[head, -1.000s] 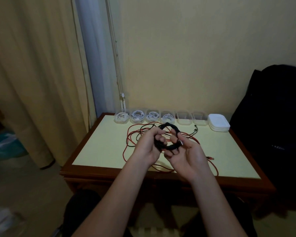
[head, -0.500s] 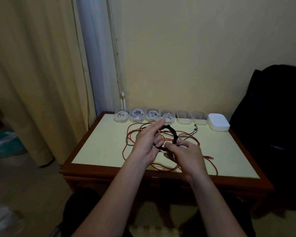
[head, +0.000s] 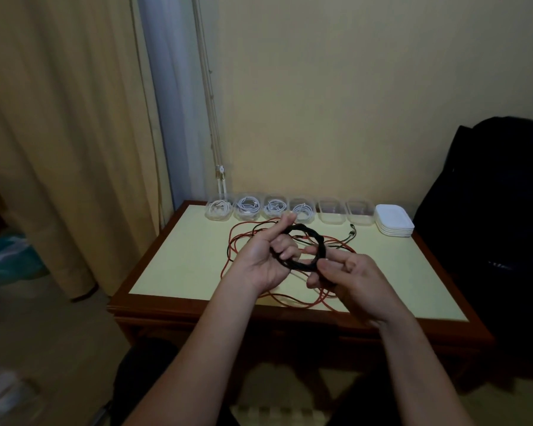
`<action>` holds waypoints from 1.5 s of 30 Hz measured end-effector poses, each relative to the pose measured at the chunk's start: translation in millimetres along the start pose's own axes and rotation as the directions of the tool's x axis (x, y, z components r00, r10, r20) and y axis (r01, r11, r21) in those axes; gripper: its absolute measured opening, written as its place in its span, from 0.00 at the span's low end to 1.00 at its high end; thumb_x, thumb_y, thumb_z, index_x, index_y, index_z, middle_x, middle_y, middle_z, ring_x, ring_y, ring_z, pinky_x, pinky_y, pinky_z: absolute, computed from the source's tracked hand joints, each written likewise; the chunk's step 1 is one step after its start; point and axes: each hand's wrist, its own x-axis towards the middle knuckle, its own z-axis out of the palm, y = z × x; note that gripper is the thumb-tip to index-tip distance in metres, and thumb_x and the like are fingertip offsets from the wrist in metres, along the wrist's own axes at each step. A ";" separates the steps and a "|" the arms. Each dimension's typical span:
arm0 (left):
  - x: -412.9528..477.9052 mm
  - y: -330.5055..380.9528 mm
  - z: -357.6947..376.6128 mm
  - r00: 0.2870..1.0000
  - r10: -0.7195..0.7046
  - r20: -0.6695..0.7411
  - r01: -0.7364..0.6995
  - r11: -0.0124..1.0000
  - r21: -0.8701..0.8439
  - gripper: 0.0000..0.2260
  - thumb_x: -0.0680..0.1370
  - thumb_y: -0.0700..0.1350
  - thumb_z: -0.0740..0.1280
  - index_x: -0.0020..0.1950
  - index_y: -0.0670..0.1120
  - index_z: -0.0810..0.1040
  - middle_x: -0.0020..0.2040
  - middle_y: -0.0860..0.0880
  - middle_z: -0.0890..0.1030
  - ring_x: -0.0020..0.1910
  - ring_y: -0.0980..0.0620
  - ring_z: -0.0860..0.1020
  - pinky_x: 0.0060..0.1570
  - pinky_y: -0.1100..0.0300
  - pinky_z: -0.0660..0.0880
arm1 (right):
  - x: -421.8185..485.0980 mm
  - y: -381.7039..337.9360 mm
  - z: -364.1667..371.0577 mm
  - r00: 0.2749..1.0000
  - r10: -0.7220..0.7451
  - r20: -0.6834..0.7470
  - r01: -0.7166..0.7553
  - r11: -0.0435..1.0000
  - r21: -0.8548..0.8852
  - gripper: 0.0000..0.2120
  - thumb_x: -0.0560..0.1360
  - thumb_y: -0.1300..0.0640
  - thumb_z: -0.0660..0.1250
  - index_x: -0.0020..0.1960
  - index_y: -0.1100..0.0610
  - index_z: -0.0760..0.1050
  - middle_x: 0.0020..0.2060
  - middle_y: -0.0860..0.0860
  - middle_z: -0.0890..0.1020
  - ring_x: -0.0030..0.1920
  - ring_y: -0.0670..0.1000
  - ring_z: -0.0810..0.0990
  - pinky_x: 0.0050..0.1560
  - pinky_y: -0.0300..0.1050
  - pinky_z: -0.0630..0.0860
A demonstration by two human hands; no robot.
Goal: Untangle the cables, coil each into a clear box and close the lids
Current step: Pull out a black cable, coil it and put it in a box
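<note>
A black cable [head: 308, 238] is wound into a ring above the middle of the table. My left hand [head: 266, 256] holds the ring's left side, fingers curled through it and the index finger raised. My right hand [head: 351, 275] pinches the ring's lower right part. Beneath both hands a red cable [head: 293, 299] and a thin dark cable [head: 350, 235] lie tangled on the yellow tabletop [head: 182, 256]. Along the back edge stand several clear boxes holding white coils [head: 246, 207], then two empty clear boxes [head: 331, 210] [head: 359, 212], all without lids.
A stack of white lids [head: 393, 222] sits at the table's back right corner. A black bag or chair [head: 490, 226] stands close to the table's right side. Curtains [head: 59, 149] hang to the left. The table's wooden rim [head: 197, 312] runs in front of me.
The black ring has turned more face-on and rounder. My right hand shifted from its lower middle to its lower right side. My left hand stays on the left side.
</note>
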 end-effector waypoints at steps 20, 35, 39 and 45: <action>-16.2 2.0 -8.8 0.951 0.276 0.136 -0.289 0.647 0.705 0.13 0.77 0.40 0.72 0.61 0.44 0.80 0.47 0.44 0.85 0.46 0.47 0.85 0.50 0.54 0.82 | 15.9 -1.3 -8.4 0.950 0.006 -0.312 0.008 0.999 0.045 0.07 0.77 0.64 0.69 0.51 0.67 0.83 0.38 0.60 0.85 0.33 0.50 0.79 0.36 0.39 0.79; 78.5 -21.0 -80.1 0.968 0.231 -0.097 -0.119 0.763 0.635 0.15 0.79 0.39 0.70 0.65 0.40 0.80 0.45 0.45 0.86 0.41 0.50 0.83 0.39 0.63 0.81 | 80.1 28.3 -52.0 0.924 0.231 -0.306 -0.256 0.966 -0.044 0.08 0.78 0.66 0.68 0.56 0.67 0.81 0.35 0.58 0.83 0.32 0.51 0.82 0.36 0.40 0.81; 120.9 -22.1 -102.5 0.961 0.248 -0.122 -0.059 0.613 0.788 0.17 0.79 0.50 0.70 0.64 0.43 0.81 0.49 0.49 0.87 0.45 0.51 0.85 0.46 0.59 0.82 | 117.0 60.6 -85.2 0.850 0.236 -0.470 -0.326 0.938 -0.120 0.07 0.77 0.64 0.72 0.53 0.67 0.82 0.33 0.58 0.85 0.31 0.52 0.83 0.36 0.42 0.83; 191.9 -8.9 -161.7 0.927 0.369 0.067 0.070 -0.345 0.936 0.36 0.78 0.68 0.61 0.79 0.47 0.64 0.78 0.48 0.66 0.77 0.47 0.63 0.75 0.49 0.61 | 170.3 83.2 -126.0 0.796 0.167 -0.582 -0.338 0.920 -0.199 0.05 0.74 0.65 0.75 0.49 0.66 0.83 0.35 0.61 0.85 0.30 0.54 0.82 0.42 0.49 0.84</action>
